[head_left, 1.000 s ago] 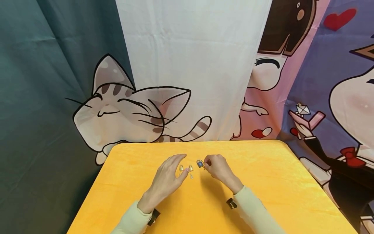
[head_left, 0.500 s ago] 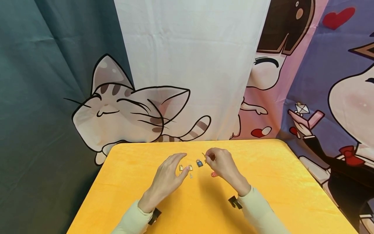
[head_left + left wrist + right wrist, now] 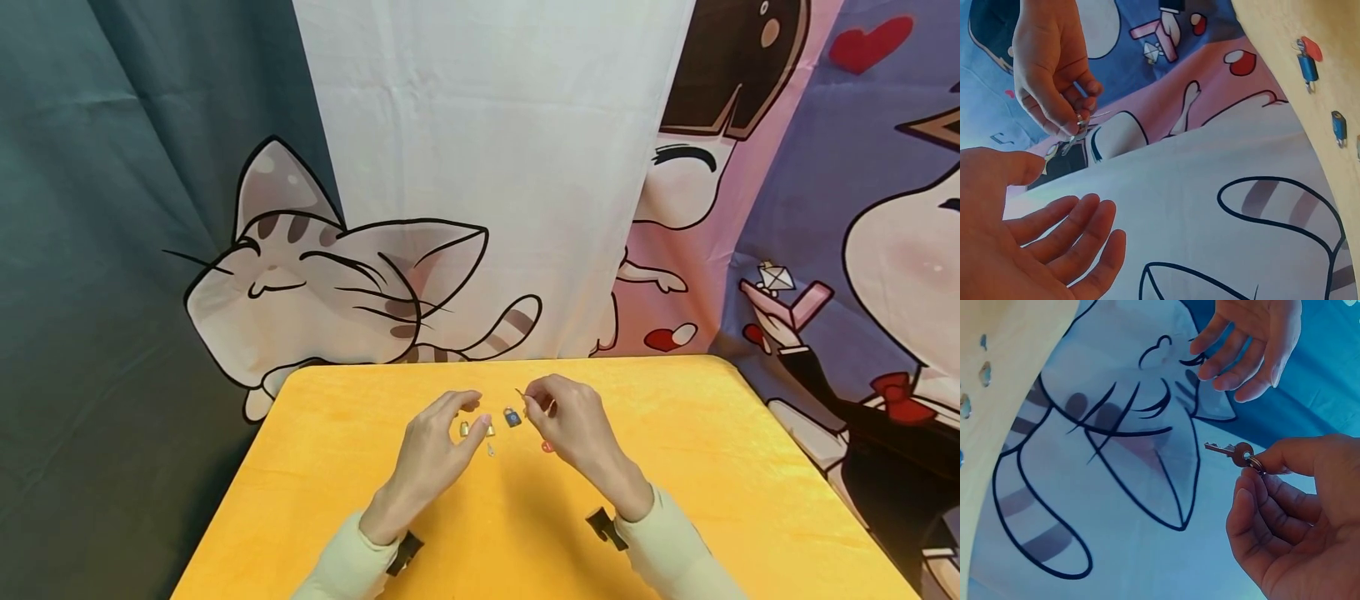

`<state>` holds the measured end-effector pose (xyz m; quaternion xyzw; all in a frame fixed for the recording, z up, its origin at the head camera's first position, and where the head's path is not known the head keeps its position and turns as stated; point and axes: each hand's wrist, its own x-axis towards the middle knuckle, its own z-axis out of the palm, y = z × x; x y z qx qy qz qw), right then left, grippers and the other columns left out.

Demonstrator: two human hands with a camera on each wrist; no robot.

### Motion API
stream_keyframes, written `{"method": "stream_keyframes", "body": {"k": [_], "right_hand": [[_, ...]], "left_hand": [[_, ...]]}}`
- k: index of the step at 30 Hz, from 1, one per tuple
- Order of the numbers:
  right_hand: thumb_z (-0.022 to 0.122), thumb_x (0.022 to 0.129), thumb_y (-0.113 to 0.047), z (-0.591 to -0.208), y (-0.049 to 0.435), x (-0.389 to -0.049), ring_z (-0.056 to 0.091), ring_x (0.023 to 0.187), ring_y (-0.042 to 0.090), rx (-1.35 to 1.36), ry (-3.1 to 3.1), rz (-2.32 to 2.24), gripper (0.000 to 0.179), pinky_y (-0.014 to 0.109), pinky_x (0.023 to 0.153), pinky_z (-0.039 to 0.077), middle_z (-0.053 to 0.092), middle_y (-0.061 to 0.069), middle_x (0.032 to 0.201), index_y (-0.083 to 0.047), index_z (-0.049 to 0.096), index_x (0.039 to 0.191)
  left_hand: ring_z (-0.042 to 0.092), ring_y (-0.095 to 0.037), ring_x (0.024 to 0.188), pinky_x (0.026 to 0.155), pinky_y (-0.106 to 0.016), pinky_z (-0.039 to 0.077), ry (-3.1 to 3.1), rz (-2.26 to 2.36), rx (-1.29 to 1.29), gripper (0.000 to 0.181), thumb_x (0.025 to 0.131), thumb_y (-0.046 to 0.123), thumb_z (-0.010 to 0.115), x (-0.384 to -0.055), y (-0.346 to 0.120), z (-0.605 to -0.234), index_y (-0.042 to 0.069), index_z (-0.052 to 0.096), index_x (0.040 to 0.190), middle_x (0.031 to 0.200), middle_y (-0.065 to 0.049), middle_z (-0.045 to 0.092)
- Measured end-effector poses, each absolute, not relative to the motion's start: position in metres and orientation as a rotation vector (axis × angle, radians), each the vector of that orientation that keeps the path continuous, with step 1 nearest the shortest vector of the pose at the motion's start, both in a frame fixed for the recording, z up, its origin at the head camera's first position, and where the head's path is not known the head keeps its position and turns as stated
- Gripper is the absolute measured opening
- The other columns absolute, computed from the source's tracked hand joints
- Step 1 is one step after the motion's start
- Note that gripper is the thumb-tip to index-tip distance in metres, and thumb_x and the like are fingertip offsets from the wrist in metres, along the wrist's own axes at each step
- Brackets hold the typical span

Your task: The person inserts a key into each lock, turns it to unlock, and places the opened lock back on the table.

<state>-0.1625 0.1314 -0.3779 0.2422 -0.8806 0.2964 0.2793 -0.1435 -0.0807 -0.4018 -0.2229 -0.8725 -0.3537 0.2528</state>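
My right hand (image 3: pixel 581 425) pinches a small key (image 3: pixel 1229 450) by its metal ring (image 3: pixel 1256 464), held above the table. In the right wrist view the key's blade points away from the fingertips. My left hand (image 3: pixel 427 454) hovers with fingers loosely bent and thumb apart, holding nothing. Near its thumb lie two small gold padlocks (image 3: pixel 464 429), one partly covered by the thumb. A loose small key (image 3: pixel 491 450) lies just in front of them. Between the hands a blue padlock (image 3: pixel 512 417) rests on the table. A red item (image 3: pixel 548 447) is partly hidden by my right hand.
A yellow cloth covers the table (image 3: pixel 337 533). The left wrist view shows another blue padlock (image 3: pixel 1308 69) beside the red item. Behind the table hangs a printed curtain (image 3: pixel 510 167) with cartoon figures.
My right hand has drawn back from the blue padlock, slightly right and up, with the key. The red item has come into view. My left thumb has risen a little.
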Motion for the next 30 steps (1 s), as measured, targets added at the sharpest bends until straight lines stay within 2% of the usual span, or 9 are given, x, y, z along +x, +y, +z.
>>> {"method": "stream_keyframes", "body": {"k": [4,9,16,21,27,30], "right_hand": [[0.076,0.082,-0.006,-0.372,0.130,-0.156,0.057,0.061,0.004,0.689,-2.306,0.805,0.007,0.021,0.057,0.052,0.065,-0.004,0.072,-0.010,0.072,0.085],[0.077,0.081,-0.005,-0.367,0.128,-0.149,0.058,0.062,0.007,0.723,-2.250,0.797,0.009,0.023,0.057,0.053,0.065,-0.003,0.072,-0.009,0.071,0.086],[0.079,0.079,-0.005,-0.365,0.125,-0.143,0.057,0.060,0.009,0.755,-2.189,0.780,0.011,0.017,0.055,0.049,0.063,-0.004,0.071,-0.011,0.070,0.084],[0.079,0.078,-0.004,-0.366,0.123,-0.140,0.057,0.062,0.007,0.804,-2.135,0.747,0.013,0.019,0.055,0.051,0.063,-0.003,0.071,-0.010,0.069,0.082],[0.081,0.076,-0.004,-0.368,0.121,-0.138,0.055,0.063,0.005,0.817,-2.125,0.701,0.015,0.016,0.056,0.048,0.063,-0.004,0.071,-0.010,0.069,0.082],[0.080,0.076,-0.003,-0.368,0.120,-0.137,0.055,0.063,0.005,0.829,-2.106,0.692,0.015,0.016,0.056,0.048,0.063,-0.004,0.071,-0.010,0.069,0.082]], "left_hand": [[0.067,-0.011,0.088,0.074,-0.031,0.056,-2.315,-1.020,-0.608,0.021,0.094,0.028,0.067,-0.143,-0.077,-0.398,0.013,0.070,0.109,0.096,0.002,0.071],[0.066,-0.008,0.086,0.075,-0.030,0.057,-2.278,-1.218,-0.620,0.018,0.096,0.028,0.065,-0.142,-0.072,-0.391,0.013,0.071,0.102,0.093,0.003,0.072],[0.065,-0.006,0.078,0.073,-0.025,0.055,-2.285,-1.475,-0.557,0.018,0.096,0.033,0.063,-0.140,-0.066,-0.381,0.019,0.074,0.096,0.084,0.008,0.071],[0.064,-0.008,0.070,0.074,-0.025,0.052,-2.290,-1.574,-0.537,0.021,0.096,0.035,0.063,-0.139,-0.059,-0.375,0.021,0.074,0.085,0.073,0.008,0.069],[0.060,-0.012,0.062,0.059,-0.025,0.051,-2.289,-1.667,-0.538,0.025,0.096,0.033,0.064,-0.139,-0.053,-0.372,0.018,0.072,0.078,0.069,0.001,0.065],[0.061,-0.012,0.065,0.059,-0.025,0.052,-2.284,-1.690,-0.540,0.025,0.096,0.032,0.064,-0.139,-0.052,-0.372,0.018,0.072,0.078,0.072,0.000,0.067]]}}
